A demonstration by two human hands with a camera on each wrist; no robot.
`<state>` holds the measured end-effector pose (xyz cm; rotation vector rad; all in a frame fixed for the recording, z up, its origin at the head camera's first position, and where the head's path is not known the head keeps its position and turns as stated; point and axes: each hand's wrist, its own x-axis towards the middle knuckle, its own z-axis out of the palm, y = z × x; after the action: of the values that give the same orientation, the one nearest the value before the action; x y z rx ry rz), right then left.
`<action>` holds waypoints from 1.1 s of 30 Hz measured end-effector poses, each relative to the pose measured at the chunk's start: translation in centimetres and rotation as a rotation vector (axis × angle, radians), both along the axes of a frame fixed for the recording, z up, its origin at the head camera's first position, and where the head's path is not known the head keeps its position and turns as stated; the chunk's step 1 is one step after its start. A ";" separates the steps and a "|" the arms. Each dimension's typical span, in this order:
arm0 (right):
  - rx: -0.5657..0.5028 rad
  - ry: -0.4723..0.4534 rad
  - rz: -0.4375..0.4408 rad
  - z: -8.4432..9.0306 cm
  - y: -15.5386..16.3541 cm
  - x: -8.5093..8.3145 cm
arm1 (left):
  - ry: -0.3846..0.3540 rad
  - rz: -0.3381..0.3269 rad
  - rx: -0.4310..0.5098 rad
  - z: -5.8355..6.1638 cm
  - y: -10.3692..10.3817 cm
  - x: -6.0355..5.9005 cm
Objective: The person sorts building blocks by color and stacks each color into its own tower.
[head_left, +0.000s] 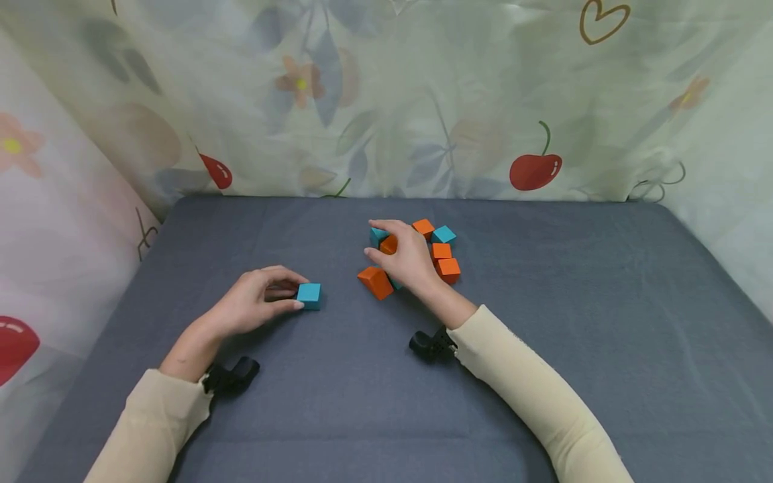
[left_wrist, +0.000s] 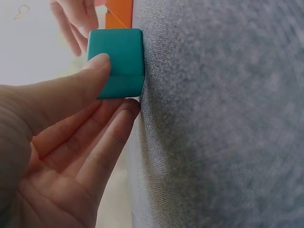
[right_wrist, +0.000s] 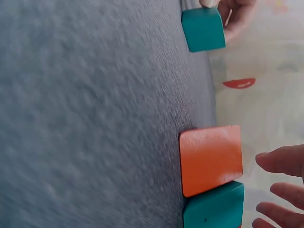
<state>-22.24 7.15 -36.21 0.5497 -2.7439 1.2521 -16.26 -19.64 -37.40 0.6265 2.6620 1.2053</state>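
Pinched between thumb and fingertips of the left hand (head_left: 250,305), a teal cube (head_left: 309,295) sits on the grey cloth (head_left: 543,322), at about 9 o'clock from the block cluster and well apart from it. At the cluster's 9 o'clock edge the right hand (head_left: 406,258) curls its fingers round an orange block (head_left: 389,245). Just beside that hand, at 7 o'clock, lies an orange wedge (head_left: 376,282).

Your cream-sleeved left hand (head_left: 253,302) touches a plain teal wooden cube (head_left: 309,295). Near the far edge of the dark grey fabric tabletop (head_left: 604,322), your right hand (head_left: 404,258) covers a cluster of plain orange and teal wooden blocks (head_left: 443,258). Behind hangs a pale green curtain printed with red cherries and flowers (head_left: 423,100).
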 end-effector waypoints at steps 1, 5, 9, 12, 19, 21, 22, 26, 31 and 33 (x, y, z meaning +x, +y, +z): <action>0.002 -0.003 -0.001 0.0 0.1 -0.2 | -0.001 0.001 -0.002 0.0 0.0 -0.1; 0.027 -0.034 -0.006 0.1 0.2 -0.7 | -0.012 0.007 -0.006 -0.1 0.0 -0.2; 0.082 -0.058 -0.003 0.0 0.1 -1.4 | -0.009 0.006 -0.001 -0.1 0.0 -0.2; 0.120 -0.066 -0.003 -0.1 -0.2 -2.0 | -0.008 0.009 0.000 -0.1 -0.1 -0.2; 0.156 -0.105 -0.016 -0.2 -0.6 -3.0 | -0.009 0.011 0.001 -0.2 -0.1 -0.2; 0.169 -0.119 -0.027 -0.2 -0.5 -3.1 | -0.007 0.010 0.001 -0.2 0.0 -0.2; 0.173 -0.108 -0.031 -0.3 -0.5 -3.1 | -0.009 0.010 0.004 -0.2 0.0 -0.2; 0.181 -0.107 -0.043 -0.5 -0.4 -3.3 | -0.014 0.015 0.008 -0.2 0.0 -0.2; 0.170 -0.105 -0.052 -0.5 -0.3 -3.4 | -0.018 0.019 0.007 -0.1 0.0 -0.1; 0.170 -0.099 -0.054 -0.5 -0.3 -3.4 | -0.016 0.020 0.005 -0.1 0.0 -0.1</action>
<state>-25.62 6.87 -36.71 0.4337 -2.9447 1.0685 -16.39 -19.59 -37.46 0.5903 2.6591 1.2171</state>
